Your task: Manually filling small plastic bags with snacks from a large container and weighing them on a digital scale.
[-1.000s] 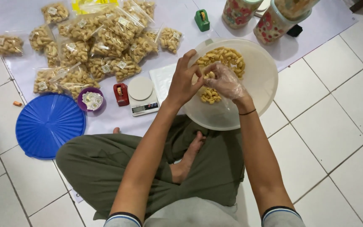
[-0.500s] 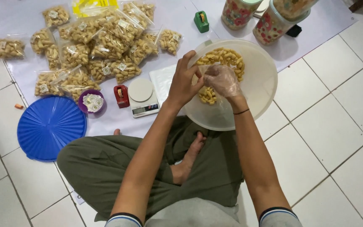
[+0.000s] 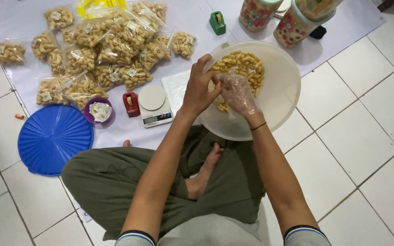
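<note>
Both hands meet over the white bowl (image 3: pixel 279 95) of yellow snacks (image 3: pixel 245 66) on the floor. The left hand (image 3: pixel 200 89) hides what its bent fingers pinch. The right hand (image 3: pixel 236 93), in a clear glove, has curled fingers; their hold cannot be told. Both hands stayed almost in the same place as before.

Both hands, left hand (image 3: pixel 200 89) and gloved right hand (image 3: pixel 237 93), fill the near half of the round translucent tub (image 3: pixel 284 86). To the frame's left, the white kitchen scale (image 3: pixel 153 105), red tape dispenser (image 3: pixel 131 104) and purple cup (image 3: pixel 99 111) crowd the mat; bagged snacks (image 3: pixel 110 45) block the upper left. Two patterned jars (image 3: pixel 279 18) close the top. White floor tiles at right lie open.
</note>
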